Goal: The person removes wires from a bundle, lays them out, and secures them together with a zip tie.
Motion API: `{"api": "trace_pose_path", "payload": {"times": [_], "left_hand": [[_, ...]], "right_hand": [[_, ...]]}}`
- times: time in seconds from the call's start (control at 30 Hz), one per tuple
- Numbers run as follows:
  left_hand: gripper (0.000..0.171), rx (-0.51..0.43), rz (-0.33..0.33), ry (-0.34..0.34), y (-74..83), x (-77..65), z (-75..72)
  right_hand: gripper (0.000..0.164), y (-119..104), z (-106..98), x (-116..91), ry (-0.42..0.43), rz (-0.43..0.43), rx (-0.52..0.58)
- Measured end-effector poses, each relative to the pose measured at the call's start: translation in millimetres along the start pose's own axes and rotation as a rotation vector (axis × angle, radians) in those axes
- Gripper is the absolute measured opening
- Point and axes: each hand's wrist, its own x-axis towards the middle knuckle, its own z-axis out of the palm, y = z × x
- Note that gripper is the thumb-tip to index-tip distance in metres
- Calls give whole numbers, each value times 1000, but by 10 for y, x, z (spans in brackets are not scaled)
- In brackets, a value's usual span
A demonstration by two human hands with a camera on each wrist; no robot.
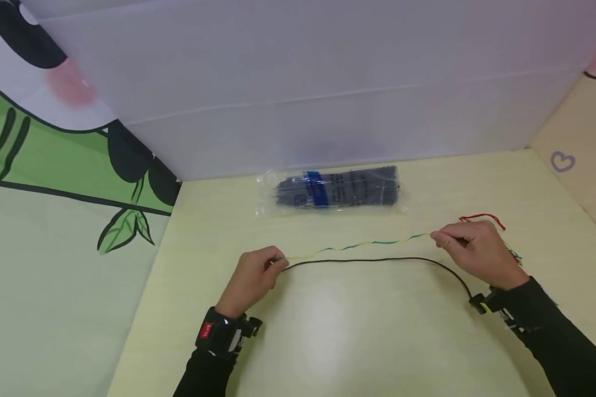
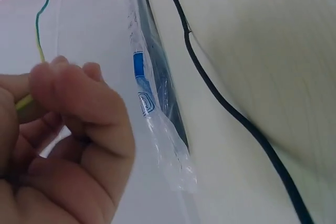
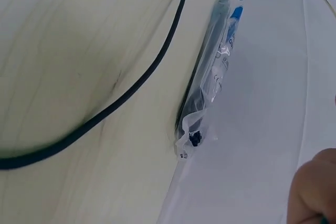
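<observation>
Head view: L grip (image 1: 250, 278) pinched nearly closed on yel/grn wire (image 1: 384, 242); R grip (image 1: 482, 256) likewise, wire spanning btwn.

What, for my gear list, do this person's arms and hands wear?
Left hand and right hand are bare, sleeves black. The left wrist has a black strap with a red label; both wrists carry small black devices; a black cable reaches the right one.

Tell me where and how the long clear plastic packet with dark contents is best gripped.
Probably grip the packet across its middle, from above and the near side: it lies lengthwise along the pale wall, and its left end is loose clear film.
</observation>
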Motion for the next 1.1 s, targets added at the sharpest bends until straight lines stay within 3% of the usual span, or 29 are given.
{"api": "trace_pose_path", "payload": {"times": [0.07,0.23,0.37,0.5,0.6,0.77,0.93,1.03,1.1], "left_hand": [[13,7,-16,-12,-11,-3,3],[19,-14,-51,-118,-73,-65,-9],[18,6,1,-95,-133,-141,-53],[11,145,259,-67,-135,-191,-84],[10,307,445,-55,-93,-203,-97],[14,538,565,13,-11,-226,-127],[30,691,591,122,-130,-227,-165],[45,735,546,124,-222,-233,-175],[44,751,488,133,-240,-222,-159]], "right_hand": [[38,16,1,5,-8,-14,8],[36,77,-22,15,25,-22,-2],[34,123,-56,12,26,-17,10],[30,191,-118,-4,27,10,-41],[26,244,-174,-9,26,53,-107],[19,262,-217,-12,30,125,-126],[15,214,-182,10,21,234,-74],[13,190,-130,-4,0,271,-68],[15,176,-77,-33,-9,260,-48]]}}
